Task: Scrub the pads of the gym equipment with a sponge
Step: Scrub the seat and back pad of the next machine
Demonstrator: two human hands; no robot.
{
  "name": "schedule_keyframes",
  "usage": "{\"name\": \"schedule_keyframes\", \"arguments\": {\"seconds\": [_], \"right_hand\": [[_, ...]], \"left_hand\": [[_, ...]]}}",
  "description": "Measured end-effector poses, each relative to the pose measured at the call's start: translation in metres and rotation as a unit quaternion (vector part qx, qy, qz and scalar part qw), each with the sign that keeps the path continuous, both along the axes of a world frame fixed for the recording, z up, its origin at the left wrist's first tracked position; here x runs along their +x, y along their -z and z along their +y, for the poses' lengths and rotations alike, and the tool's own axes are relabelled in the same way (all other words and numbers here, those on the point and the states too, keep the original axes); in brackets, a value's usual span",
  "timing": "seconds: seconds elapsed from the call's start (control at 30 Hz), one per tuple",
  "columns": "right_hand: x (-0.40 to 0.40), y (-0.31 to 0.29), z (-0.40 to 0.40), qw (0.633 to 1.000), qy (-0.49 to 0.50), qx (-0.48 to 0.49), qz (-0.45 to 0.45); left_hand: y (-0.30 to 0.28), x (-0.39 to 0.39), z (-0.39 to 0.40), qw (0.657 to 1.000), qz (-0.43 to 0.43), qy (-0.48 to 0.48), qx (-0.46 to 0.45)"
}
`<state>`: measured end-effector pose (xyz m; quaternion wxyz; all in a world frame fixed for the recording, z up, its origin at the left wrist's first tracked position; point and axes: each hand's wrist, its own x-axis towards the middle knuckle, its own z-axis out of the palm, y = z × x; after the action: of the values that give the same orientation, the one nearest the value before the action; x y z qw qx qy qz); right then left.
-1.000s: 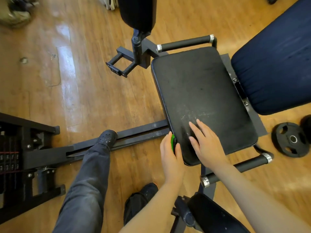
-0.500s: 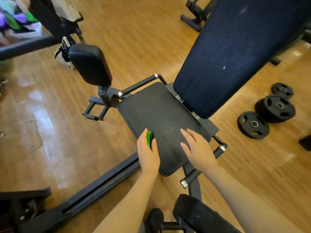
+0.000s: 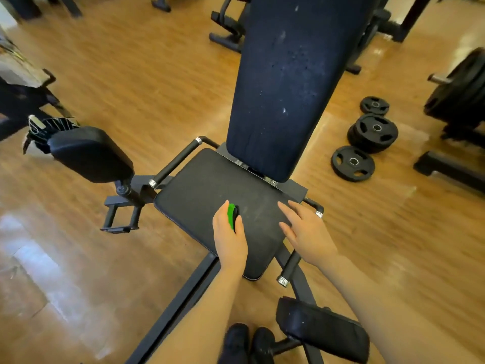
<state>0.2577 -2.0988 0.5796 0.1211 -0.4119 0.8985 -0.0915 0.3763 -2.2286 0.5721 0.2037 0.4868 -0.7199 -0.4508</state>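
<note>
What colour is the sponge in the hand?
Bright green with a black layer, seen in the head view: the sponge, held by the left hand.

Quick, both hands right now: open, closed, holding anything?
Left hand: grips the green sponge on the seat pad.
Right hand: open, fingers straight, over the seat pad; holds nothing.

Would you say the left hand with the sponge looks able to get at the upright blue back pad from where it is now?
Probably yes. The left hand grips the green sponge on the seat pad, and the blue back pad rises directly beyond it, with nothing between them.
</note>
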Motion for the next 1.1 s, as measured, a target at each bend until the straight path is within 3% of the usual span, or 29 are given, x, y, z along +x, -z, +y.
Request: {"name": "schedule_keyframes", "arguments": {"seconds": [0.6, 0.83, 1.1], "right_hand": [[0.02, -0.03, 0.031, 0.997, 0.065, -0.013, 0.027], [0.0, -0.042, 0.042, 0.998, 0.019, -0.034, 0.049], [-0.047, -0.057, 0.065, 0.991, -0.084, -0.08, 0.062]], "left_hand": [[-0.005, -0.009, 0.012, 0.997, 0.011, 0.079, 0.009], [-0.014, -0.022, 0.024, 0.998, 0.026, 0.052, -0.008], [-0.035, -0.037, 0.068, 0.997, 0.052, -0.044, -0.03]]}}
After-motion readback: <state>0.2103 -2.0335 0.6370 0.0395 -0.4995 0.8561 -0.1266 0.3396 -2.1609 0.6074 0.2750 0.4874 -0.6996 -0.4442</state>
